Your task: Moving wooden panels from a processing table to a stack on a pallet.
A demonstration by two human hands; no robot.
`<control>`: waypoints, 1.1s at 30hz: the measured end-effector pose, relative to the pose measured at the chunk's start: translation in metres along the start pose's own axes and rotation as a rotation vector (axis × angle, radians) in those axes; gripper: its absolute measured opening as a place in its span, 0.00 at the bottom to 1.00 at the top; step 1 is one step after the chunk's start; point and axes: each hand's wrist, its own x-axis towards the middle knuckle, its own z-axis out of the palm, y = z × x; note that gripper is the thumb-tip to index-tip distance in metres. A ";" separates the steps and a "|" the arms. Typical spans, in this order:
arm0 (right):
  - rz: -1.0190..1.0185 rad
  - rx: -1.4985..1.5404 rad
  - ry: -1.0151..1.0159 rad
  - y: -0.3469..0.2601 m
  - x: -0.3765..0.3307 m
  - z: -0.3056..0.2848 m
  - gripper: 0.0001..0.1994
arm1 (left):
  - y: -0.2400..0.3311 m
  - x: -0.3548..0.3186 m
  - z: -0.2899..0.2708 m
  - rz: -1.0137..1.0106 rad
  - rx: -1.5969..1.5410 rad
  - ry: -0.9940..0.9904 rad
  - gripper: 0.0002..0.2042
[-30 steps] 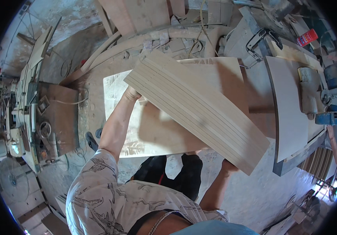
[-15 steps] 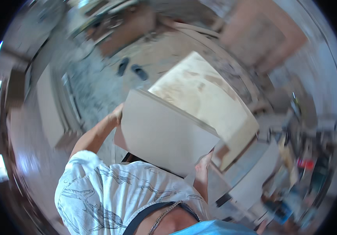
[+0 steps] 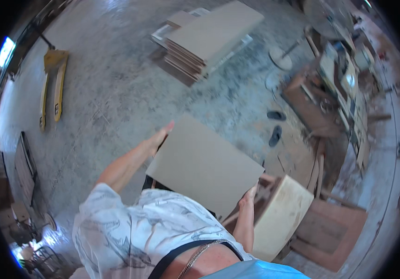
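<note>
A flat grey-beige board (image 3: 204, 162) is held in front of my body, its broad face turned up toward me. My left hand (image 3: 161, 139) grips its far left edge, with the thumb showing along the side. At the near right edge, my right hand (image 3: 248, 197) is closed on the same board, fingers partly hidden beneath it. Just right of my right hand is a pale-topped wooden table (image 3: 283, 216), apart from the board as far as I can see.
Several similar boards lie stacked (image 3: 223, 30) on the floor ahead. A yellow pallet jack (image 3: 56, 86) stands at the far left. Dark slippers (image 3: 276, 135) lie near a cluttered wooden workbench (image 3: 314, 100) on the right. A brown panel (image 3: 332, 228) is beyond the table.
My body has turned left with the board still in both hands. The table has shifted to my right side, and the stacked boards and pallet jack have come into view.
</note>
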 end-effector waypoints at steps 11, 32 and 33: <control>0.299 -0.302 -0.263 0.087 0.123 0.476 0.35 | 0.221 -0.126 -0.328 0.318 -0.176 0.219 0.37; 0.303 -0.736 -0.609 0.080 0.491 1.344 0.40 | 0.809 -0.028 -0.743 0.658 -0.537 0.816 0.32; 0.287 -0.725 -0.612 0.078 0.500 1.385 0.39 | 0.833 -0.015 -0.776 0.697 -0.475 0.906 0.32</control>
